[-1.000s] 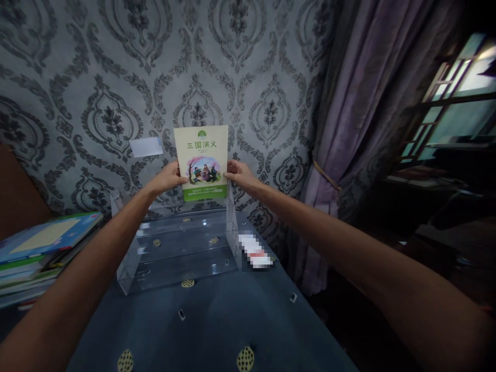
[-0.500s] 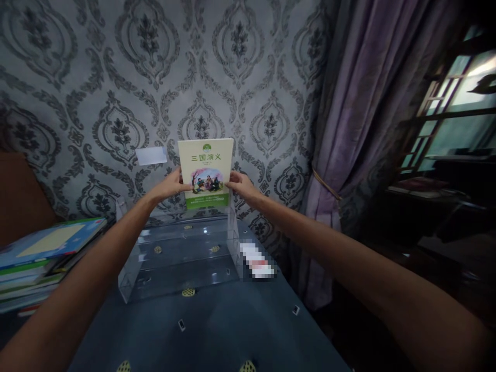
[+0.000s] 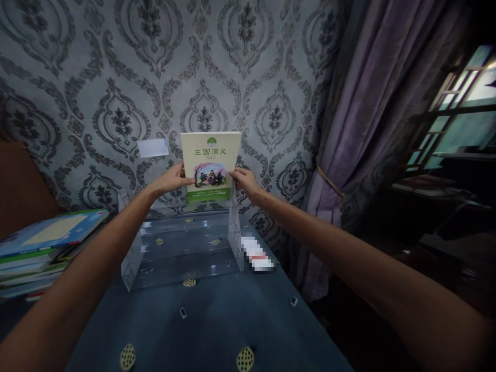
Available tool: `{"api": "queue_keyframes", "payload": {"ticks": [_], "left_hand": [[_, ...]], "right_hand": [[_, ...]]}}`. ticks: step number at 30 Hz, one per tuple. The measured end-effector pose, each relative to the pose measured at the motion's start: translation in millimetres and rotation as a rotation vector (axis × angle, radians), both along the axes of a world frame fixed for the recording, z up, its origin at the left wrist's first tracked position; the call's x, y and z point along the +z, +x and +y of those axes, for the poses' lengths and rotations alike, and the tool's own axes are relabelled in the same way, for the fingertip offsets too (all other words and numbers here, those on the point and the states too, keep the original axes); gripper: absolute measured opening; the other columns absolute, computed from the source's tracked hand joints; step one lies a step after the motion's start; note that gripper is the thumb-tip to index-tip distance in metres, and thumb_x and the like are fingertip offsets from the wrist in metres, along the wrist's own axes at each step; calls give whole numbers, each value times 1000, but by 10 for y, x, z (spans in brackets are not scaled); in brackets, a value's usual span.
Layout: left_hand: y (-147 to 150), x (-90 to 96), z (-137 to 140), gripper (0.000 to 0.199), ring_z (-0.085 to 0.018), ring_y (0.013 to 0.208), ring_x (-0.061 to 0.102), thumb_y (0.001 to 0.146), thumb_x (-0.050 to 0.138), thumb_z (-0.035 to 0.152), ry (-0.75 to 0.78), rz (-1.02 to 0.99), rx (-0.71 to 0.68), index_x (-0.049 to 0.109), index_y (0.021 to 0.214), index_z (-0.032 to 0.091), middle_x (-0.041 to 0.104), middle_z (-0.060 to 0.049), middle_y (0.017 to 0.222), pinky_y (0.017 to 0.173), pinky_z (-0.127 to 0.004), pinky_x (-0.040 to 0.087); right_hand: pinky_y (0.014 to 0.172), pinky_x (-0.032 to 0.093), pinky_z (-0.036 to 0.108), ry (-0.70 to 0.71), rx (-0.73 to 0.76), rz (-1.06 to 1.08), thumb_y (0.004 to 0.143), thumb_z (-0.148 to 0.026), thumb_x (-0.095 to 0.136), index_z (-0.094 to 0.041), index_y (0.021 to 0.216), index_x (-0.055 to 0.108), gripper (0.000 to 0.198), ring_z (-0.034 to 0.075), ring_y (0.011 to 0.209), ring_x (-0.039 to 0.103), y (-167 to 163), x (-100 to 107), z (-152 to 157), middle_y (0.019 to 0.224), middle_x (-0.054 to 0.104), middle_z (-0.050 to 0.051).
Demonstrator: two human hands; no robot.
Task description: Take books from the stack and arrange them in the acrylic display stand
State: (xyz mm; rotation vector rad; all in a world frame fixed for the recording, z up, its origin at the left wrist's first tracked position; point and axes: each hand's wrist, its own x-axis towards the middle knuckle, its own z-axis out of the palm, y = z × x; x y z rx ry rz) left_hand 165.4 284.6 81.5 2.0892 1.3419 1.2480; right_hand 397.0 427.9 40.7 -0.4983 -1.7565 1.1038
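A cream and green book [image 3: 211, 165] with Chinese characters and a painted scene on its cover stands upright at the back of a clear tiered stand [image 3: 234, 227]. My left hand [image 3: 172, 179] grips the book's left edge, thumb across the front cover. On the opposite edge, my right hand [image 3: 246, 182] pinches it with thumb and fingers. The book's lower edge is at the top tier of the stand; whether it rests there I cannot tell. Fingers behind the cover are hidden.
A stack of books [image 3: 50, 237] lies at the left. Right of the stand is a blurred-out white and red item [image 3: 256, 254] on the dark blue tablecloth [image 3: 209, 320]. Patterned wallpaper rises behind, with a white label [image 3: 153, 148] on it. A purple curtain [image 3: 349, 119] hangs at the right.
The book's top now leans slightly more toward me, showing more of its upper edge. Both hands still hold its sides. The camera view has shifted a little.
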Motion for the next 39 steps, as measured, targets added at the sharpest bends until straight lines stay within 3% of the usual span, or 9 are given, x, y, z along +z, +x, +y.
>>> {"api": "queue_keyframes", "payload": {"ticks": [7, 14, 21, 24, 29, 39], "left_hand": [[2, 17, -58, 87, -39, 128, 60, 73, 80, 44, -7, 7, -2, 44, 147, 15, 62, -22, 140, 104, -57, 51], [14, 32, -148, 94, -39, 119, 65, 63, 87, 44, -56, -32, 44, 48, 143, 15, 63, -19, 139, 102, -53, 51], [-8, 21, -140, 66, -35, 117, 64, 70, 78, 54, 39, 11, 109, 68, 118, 11, 73, -15, 122, 107, -50, 45], [-7, 21, -103, 61, -34, 109, 66, 73, 72, 60, 89, 56, 163, 71, 110, 11, 75, -13, 112, 99, -47, 49], [5, 32, -53, 63, -31, 98, 66, 78, 66, 62, 95, 119, 234, 70, 112, 10, 75, -11, 103, 84, -40, 55], [-9, 1, 23, 45, -28, 103, 63, 84, 57, 46, 158, 166, 304, 68, 115, 15, 74, -9, 105, 92, -39, 51]], "right_hand": [[63, 41, 27, 1, 18, 8, 63, -49, 64, -21, 74, 61, 30, 17, 77, 54, 21, -2, -50, 76, 60, -1], [64, 43, 27, 14, 18, 12, 64, -47, 64, -21, 79, 63, 30, 17, 78, 56, 36, 1, -102, 78, 61, -1], [63, 43, 27, 52, -17, 20, 69, -59, 65, -21, 78, 62, 39, 17, 75, 54, -24, -32, -25, 75, 60, -1], [65, 43, 28, 81, -20, 17, 71, -64, 64, -21, 78, 61, 44, 17, 75, 54, -35, -25, -31, 76, 61, 0], [65, 40, 27, 124, -51, 4, 72, -67, 63, -21, 76, 58, 46, 16, 75, 50, -49, -7, -27, 74, 56, -1], [63, 36, 27, 132, -73, -41, 74, -71, 60, -22, 72, 53, 50, 15, 69, 44, -99, 1, 50, 65, 48, -4]]}}
